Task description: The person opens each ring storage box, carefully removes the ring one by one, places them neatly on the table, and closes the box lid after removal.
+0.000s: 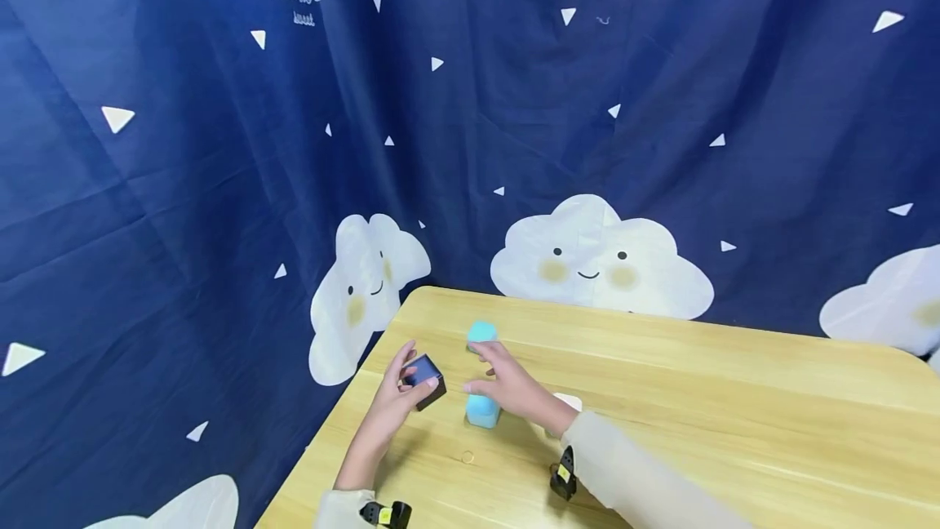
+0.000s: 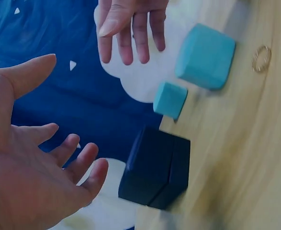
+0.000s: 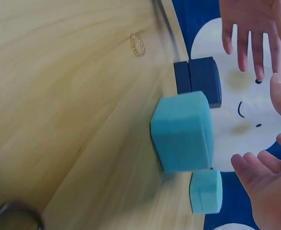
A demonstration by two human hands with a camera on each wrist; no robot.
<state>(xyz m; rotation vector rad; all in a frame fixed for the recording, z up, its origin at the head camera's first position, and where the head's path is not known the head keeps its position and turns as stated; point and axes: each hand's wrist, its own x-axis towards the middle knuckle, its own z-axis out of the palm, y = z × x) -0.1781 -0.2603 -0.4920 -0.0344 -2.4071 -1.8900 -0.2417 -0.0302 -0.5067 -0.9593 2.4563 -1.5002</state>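
Observation:
My left hand (image 1: pixel 389 405) hovers with spread fingers over a dark blue ring box (image 2: pixel 152 167), which has a seam between lid and base and stands on the wooden table. In the left wrist view, a gap shows between the fingers and this box. My right hand (image 1: pixel 517 386) is held with loose, parted fingers above two turquoise boxes. The larger turquoise box (image 3: pixel 182 132) stands nearer me; the smaller one (image 3: pixel 206 191) is farther back. A thin gold-coloured ring (image 2: pixel 262 59) lies on the table, in front of the larger turquoise box.
A white object (image 1: pixel 569 402) is partly hidden behind the right forearm. A dark round band (image 3: pixel 18 213) lies at the lower left of the right wrist view. The table (image 1: pixel 734 406) meets a dark blue curtain (image 1: pixel 514 104) with clouds at its back and left.

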